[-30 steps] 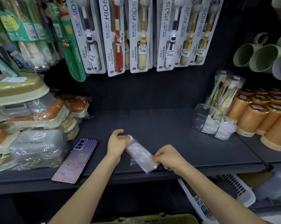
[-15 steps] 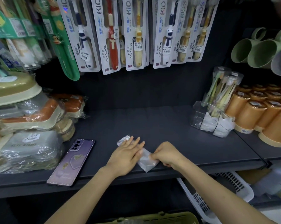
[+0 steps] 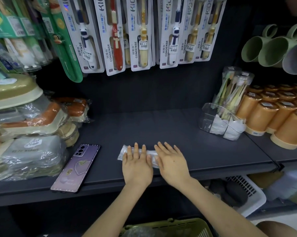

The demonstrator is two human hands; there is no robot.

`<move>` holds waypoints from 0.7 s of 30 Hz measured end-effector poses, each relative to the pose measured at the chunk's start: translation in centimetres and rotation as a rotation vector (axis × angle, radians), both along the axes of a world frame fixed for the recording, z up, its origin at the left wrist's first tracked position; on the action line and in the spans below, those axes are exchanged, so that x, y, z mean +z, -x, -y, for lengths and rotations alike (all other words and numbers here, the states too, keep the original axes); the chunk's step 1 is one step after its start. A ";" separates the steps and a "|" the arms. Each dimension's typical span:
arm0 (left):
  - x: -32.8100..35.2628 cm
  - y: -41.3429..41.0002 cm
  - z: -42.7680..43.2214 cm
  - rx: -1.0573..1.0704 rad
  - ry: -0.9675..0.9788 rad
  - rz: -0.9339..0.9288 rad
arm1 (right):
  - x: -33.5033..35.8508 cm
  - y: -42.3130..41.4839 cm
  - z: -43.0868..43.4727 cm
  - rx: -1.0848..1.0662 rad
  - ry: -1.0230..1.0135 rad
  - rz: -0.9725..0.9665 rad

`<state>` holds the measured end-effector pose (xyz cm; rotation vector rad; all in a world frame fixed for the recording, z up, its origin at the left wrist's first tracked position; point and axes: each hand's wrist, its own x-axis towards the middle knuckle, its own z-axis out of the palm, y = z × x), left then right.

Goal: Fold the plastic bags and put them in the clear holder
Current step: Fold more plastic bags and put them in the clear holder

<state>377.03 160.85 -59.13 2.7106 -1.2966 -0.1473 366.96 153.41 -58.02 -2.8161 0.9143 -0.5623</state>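
Mid-fold: left hand (image 3: 137,165) and right hand (image 3: 172,164), fingers straight, press the bag (image 3: 123,153) flat at shelf (image 3: 161,127) front; holder (image 3: 206,115) well right holds folded bags (image 3: 233,129); this one not yet stowed.

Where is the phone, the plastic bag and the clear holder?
phone (image 3: 75,168), head view, middle of its purple back.
plastic bag (image 3: 122,153), head view, bare left end.
clear holder (image 3: 205,118), head view, left front wall.

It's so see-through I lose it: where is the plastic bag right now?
In the head view, the plastic bag lies flat near the front edge of the shelf, pressed under the left hand and right hand, right of the purple phone.
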 end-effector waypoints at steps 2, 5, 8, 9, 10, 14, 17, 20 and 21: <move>0.0 -0.4 -0.2 -0.021 0.005 -0.012 | -0.4 0.3 0.2 0.033 -0.083 -0.193; 0.2 -1.8 -0.4 -0.070 0.009 -0.022 | -0.8 1.1 0.7 0.056 -0.178 -0.306; 0.6 -4.2 -0.7 -0.107 -0.069 -0.005 | -0.5 0.9 0.5 0.040 -0.175 -0.315; 0.7 -5.0 -0.8 -0.112 -0.095 0.015 | -0.5 0.9 0.4 0.038 -0.177 -0.315; 1.0 -5.6 -0.9 -0.116 -0.105 0.054 | -0.5 0.9 0.3 0.038 -0.175 -0.313; 1.7 -5.3 -0.6 -0.398 0.038 0.191 | -0.7 0.9 0.5 0.049 -0.167 -0.318; 0.7 -4.5 0.0 -0.603 0.022 0.047 | -0.8 0.9 0.4 0.051 -0.166 -0.332; -0.1 -5.3 0.0 -0.611 0.018 -0.056 | -0.5 0.9 0.4 0.047 -0.166 -0.337; -0.2 -5.9 -0.2 -0.608 0.003 -0.056 | -0.3 0.9 0.4 0.046 -0.174 -0.340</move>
